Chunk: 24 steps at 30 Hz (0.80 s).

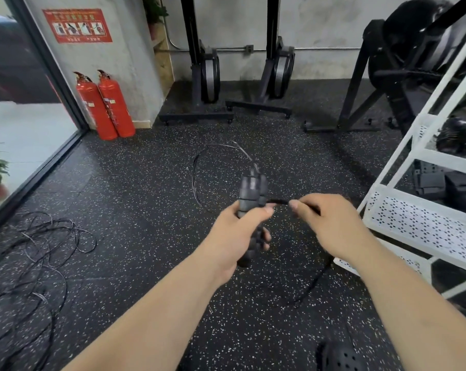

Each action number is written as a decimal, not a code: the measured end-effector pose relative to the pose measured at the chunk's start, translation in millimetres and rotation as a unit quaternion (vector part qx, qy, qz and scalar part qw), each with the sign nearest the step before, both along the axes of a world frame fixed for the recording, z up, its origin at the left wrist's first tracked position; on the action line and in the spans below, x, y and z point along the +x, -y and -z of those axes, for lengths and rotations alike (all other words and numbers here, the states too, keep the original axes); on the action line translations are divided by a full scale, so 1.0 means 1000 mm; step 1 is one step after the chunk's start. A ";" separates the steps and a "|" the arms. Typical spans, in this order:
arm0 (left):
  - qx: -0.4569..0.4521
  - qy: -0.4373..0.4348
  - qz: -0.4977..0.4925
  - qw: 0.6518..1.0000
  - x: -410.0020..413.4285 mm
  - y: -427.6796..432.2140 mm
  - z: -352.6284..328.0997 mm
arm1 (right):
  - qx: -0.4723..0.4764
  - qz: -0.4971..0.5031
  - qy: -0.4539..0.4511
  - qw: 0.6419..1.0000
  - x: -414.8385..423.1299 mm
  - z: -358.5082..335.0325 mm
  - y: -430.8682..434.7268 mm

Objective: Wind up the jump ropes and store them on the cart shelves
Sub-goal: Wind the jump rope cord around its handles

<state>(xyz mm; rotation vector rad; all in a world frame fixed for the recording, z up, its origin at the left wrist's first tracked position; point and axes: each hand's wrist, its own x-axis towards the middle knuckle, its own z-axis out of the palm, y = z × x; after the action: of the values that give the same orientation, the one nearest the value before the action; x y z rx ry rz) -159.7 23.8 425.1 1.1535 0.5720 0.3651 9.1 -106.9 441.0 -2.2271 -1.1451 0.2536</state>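
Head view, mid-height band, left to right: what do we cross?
tangled jump ropes on the floor → left hand gripping the jump rope handles → right hand pinching the cord → white cart

The black speckled rubber floor (146,183) carries a white cart (419,218) at its right edge. Well to the left of the cart, a loose tangle of black ropes (39,250) sprawls on the floor. Farther back, also left of the cart, two red fire extinguishers (106,108) stand upright.
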 end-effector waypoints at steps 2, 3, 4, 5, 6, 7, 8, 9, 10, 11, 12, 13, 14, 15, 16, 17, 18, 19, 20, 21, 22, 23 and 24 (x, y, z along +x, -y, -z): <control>0.008 0.001 0.042 0.999 0.003 0.014 0.000 | -0.008 -0.016 0.014 1.000 -0.013 0.006 -0.009; 0.007 0.007 0.047 0.999 0.004 0.017 0.000 | -0.011 -0.023 0.014 1.000 -0.015 0.008 -0.011; 0.003 0.012 0.041 0.999 0.005 0.016 -0.002 | -0.009 -0.033 0.008 0.999 -0.014 0.009 -0.010; -0.004 0.015 0.029 0.999 0.004 0.012 -0.003 | -0.010 -0.042 -0.001 0.999 -0.010 0.009 -0.009; -0.010 0.020 0.013 1.000 0.003 0.005 -0.005 | -0.016 -0.050 -0.009 0.999 -0.006 0.006 -0.005; -0.013 0.024 -0.009 1.000 0.001 -0.003 -0.007 | -0.028 -0.053 -0.018 0.998 0.000 0.003 -0.001; -0.014 0.028 -0.032 0.999 -0.002 -0.012 -0.009 | -0.039 -0.052 -0.025 0.998 0.006 -0.001 0.003; -0.016 0.030 -0.054 0.998 -0.004 -0.020 -0.010 | -0.042 -0.049 -0.032 0.997 0.010 -0.004 0.008; -0.017 0.030 -0.071 0.997 -0.005 -0.025 -0.009 | -0.038 -0.047 -0.035 0.998 0.014 -0.007 0.011; -0.016 0.027 -0.080 0.996 -0.006 -0.027 -0.008 | -0.029 -0.043 -0.034 0.998 0.015 -0.009 0.013; -0.013 0.018 -0.083 0.996 -0.006 -0.026 -0.006 | -0.019 -0.036 -0.030 0.999 0.015 -0.009 0.014; -0.012 0.010 -0.079 0.997 -0.005 -0.023 -0.005 | -0.007 -0.022 -0.024 0.999 0.013 -0.009 0.012; -0.011 0.006 -0.067 0.998 -0.004 -0.018 -0.003 | 0.004 -0.007 -0.019 1.000 0.010 -0.007 0.010; -0.010 0.004 -0.048 0.999 -0.002 -0.011 -0.002 | 0.008 0.002 -0.016 1.000 0.006 -0.005 0.006; -0.009 0.003 -0.026 1.000 0.000 -0.004 -0.001 | 0.006 -0.002 -0.008 1.000 0.002 -0.003 0.002; -0.011 0.004 -0.007 1.000 0.001 0.003 -0.001 | 0.003 -0.015 0.001 1.000 -0.003 0.001 -0.002; -0.015 0.006 0.009 1.000 0.003 0.009 -0.001 | 0.000 -0.028 0.008 1.000 -0.006 0.004 -0.005; -0.019 0.007 0.019 1.000 0.004 0.013 -0.001 | 0.002 -0.036 0.008 0.999 -0.008 0.006 -0.007; -0.019 0.004 0.024 1.000 0.005 0.014 -0.001 | 0.001 -0.041 0.005 0.999 -0.009 0.007 -0.007; -0.014 0.001 0.024 1.000 0.005 0.013 -0.002 | -0.004 -0.045 0.002 0.999 -0.007 0.006 -0.006; -0.007 -0.001 0.019 1.000 0.004 0.009 -0.003 | -0.016 -0.051 0.002 0.999 -0.004 0.005 -0.004; 0.000 0.001 0.007 1.000 0.002 0.003 -0.005 | -0.033 -0.053 0.002 0.998 0.001 0.003 -0.001; 0.003 0.005 -0.011 1.000 0.000 -0.005 -0.006 | -0.048 -0.052 0.001 0.998 0.006 0.000 0.003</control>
<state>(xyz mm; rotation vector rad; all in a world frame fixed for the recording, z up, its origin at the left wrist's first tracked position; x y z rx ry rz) -159.9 29.0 431.1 1.1517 0.5760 0.3923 15.3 -109.9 441.2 -2.2537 -1.2759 0.3554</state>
